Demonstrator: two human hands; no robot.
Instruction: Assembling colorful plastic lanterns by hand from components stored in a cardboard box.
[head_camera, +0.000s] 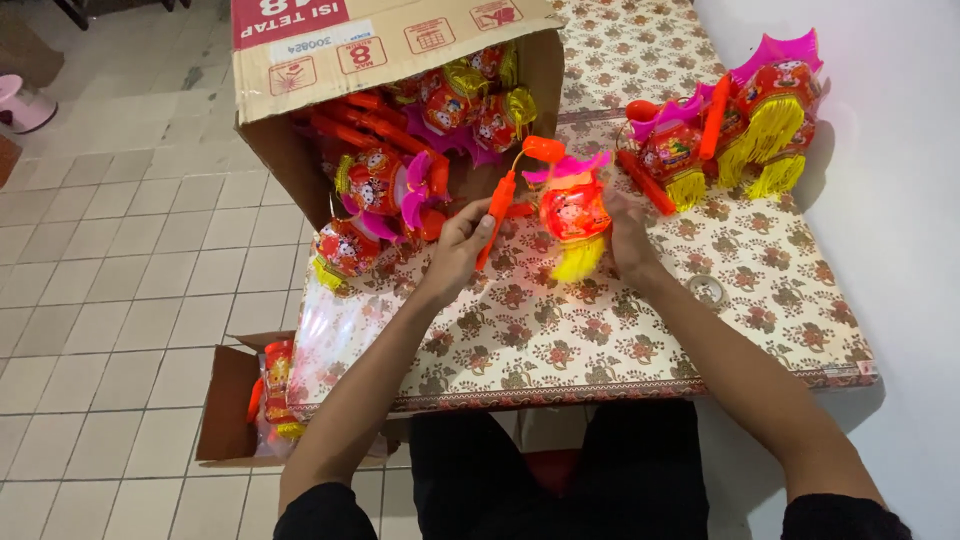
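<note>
My left hand grips the orange handle stick of a toy lantern. The lantern is red with a pink frilly top and a yellow tassel, and it hangs just above the table. My right hand holds the lantern's right side. Both hands are over the middle of a table covered in a flowered cloth. A big cardboard box lies on its side at the table's far left, spilling several similar lanterns.
A group of finished lanterns with yellow tassels stands at the table's far right, near the white wall. A small round metal object lies on the cloth. A smaller open box with lanterns sits on the tiled floor at left.
</note>
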